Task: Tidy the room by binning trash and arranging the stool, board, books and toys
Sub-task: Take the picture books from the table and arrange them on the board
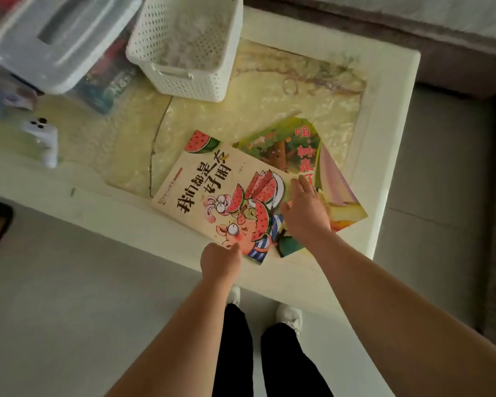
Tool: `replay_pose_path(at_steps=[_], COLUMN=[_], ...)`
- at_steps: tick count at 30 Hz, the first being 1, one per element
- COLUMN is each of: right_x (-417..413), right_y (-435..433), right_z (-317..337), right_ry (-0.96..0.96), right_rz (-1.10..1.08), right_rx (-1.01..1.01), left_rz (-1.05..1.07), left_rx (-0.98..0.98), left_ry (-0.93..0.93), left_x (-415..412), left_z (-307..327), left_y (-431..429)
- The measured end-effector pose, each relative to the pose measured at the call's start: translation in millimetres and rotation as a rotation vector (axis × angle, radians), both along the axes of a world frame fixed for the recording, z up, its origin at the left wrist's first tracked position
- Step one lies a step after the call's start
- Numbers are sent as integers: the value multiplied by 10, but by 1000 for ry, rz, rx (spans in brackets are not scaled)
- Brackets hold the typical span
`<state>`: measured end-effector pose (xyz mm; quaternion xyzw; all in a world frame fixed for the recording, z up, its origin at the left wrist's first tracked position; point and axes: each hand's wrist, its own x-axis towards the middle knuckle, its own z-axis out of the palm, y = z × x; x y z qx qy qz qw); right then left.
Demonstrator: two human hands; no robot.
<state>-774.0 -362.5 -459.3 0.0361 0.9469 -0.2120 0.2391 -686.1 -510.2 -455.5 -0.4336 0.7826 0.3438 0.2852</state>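
bare forearms reach down from the bottom edge, above black trousers and white shoes point(289, 315) on a smooth grey floor point(55, 296).

largest is the low table point(390, 110): a thick white rectangular rim round a glossy, rippled yellow-green top with a painted branch pattern. at its far left stands a clear plastic storage box point(55, 38) with a pale lid and moulded handle, blurred coloured packs showing through its wall. just beside it sits a white perforated plastic basket point(189, 81), rectangular with rounded corners and a slot handle. a grey upholstered edge point(413, 30) runs past the table's far right.

both task books lie on the near right part of the table. the watermelon book point(206, 190), a glossy cream paperback with cartoon creatures, lies tilted on top, overlapping the green tree book point(287, 147), whose cover curls up slightly. a lilac striped sheet pokes out on the right; i cannot tell whether it is a separate book.

the right hand point(304, 213) rests flat with straight fingers across the seam where the two covers meet, hiding part of both. the left hand point(219, 260) has curled fingers and pinches the watermelon book's near corner, thumb on the cover.

a white phone point(45, 138) lies well apart at the table's left.
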Motion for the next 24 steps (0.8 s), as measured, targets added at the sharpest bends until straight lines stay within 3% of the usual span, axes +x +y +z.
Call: replay_pose_path(at_steps=[7, 11, 15, 17, 21, 24], right_x=[-198, -61, 162, 285, 477, 542], right_y=[-66, -81, -36, 18, 96, 119], right_z=[-300, -291, -252, -222, -166, -164], right_ry=[-25, -47, -123, -141, -193, -243], right_rz=[-53, -91, -173, -307, -833, -1092], right_rx=[87, 103, 36, 21, -23, -136], left_rz=[367, 418, 379, 318, 129, 26], left_rx=[88, 85, 111, 113, 77, 49], left_ry=[35, 201, 242, 235, 211, 218], left_x=[-119, -166, -240, -266, -212, -165], left_z=[-301, -249, -173, -136, -83, -76], left_y=[-74, -118, -177, -214, -323, -395])
